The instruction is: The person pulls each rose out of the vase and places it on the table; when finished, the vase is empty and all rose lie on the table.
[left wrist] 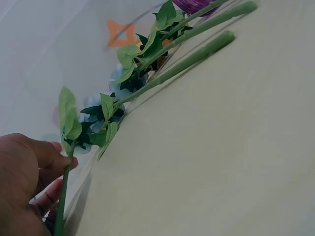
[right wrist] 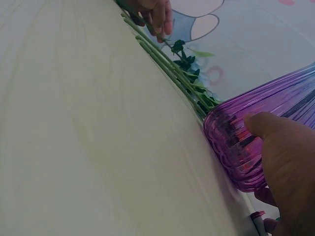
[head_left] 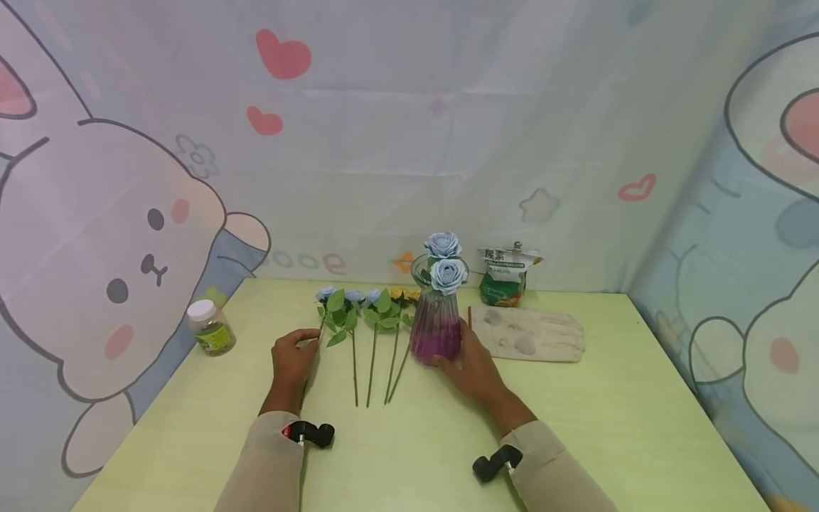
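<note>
My left hand (head_left: 294, 361) pinches the green stem (left wrist: 63, 196) of a blue artificial rose (head_left: 325, 293), just below its leaves. My right hand (head_left: 476, 371) grips the lower part of a ribbed vase (head_left: 436, 331), clear at the top and purple toward its base. Two pale blue roses (head_left: 448, 276) stand in the vase, their blooms over its rim. Between my hands several more artificial roses lie side by side, blue blooms (head_left: 353, 296) and yellow blooms (head_left: 404, 293) at the far end, stems (head_left: 370, 370) toward me. In the right wrist view the thumb lies along the vase's side.
A white-lidded jar (head_left: 212, 328) stands near the table's left edge. Behind and right of the vase are a green and white bag (head_left: 505, 277) and a flat beige cloth item (head_left: 537, 334) with grey spots. A printed curtain (head_left: 384, 142) hangs behind the pale table (head_left: 397, 462).
</note>
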Motion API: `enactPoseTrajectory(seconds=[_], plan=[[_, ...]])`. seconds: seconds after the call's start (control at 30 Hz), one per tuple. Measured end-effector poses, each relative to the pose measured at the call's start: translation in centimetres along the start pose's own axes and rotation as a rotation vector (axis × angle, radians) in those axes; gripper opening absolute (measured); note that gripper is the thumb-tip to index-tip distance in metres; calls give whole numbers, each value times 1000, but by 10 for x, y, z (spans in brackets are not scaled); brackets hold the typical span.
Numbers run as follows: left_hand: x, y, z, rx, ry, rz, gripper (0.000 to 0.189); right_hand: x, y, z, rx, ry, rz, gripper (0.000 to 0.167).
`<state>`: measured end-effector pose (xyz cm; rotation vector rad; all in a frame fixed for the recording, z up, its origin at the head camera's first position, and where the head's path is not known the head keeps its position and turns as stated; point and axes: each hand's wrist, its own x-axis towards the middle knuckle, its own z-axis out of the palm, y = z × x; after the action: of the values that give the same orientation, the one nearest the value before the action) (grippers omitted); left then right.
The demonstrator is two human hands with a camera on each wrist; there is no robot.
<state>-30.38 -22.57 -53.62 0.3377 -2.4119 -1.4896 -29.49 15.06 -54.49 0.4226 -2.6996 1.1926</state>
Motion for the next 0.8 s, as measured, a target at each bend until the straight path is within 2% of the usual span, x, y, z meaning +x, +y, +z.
enactPoseTrajectory(seconds=[0.07,0.13,0.3,0.37,0.57,0.8], plan=[[0,2,0,7,13,-14,25,0,-1,-1,7,-2,-3,98],[0,2,0,3,-1,-28,26,-1,-2,-2,5,-6,-5,98],[0,-2,0,-46,-117,-80,30,-1,-3,-2,-4,-6,-8,98],[1,-3,1,-34,-151,-83,31,0,-3,-2,-10,-4,-9,99],[-1,0,4,108,-162,-6,31,0,-1,-1,-24,3,-28,99],[-6,6,10,147,-176,63,33,0,-1,-2,-21,-9,-13,100]])
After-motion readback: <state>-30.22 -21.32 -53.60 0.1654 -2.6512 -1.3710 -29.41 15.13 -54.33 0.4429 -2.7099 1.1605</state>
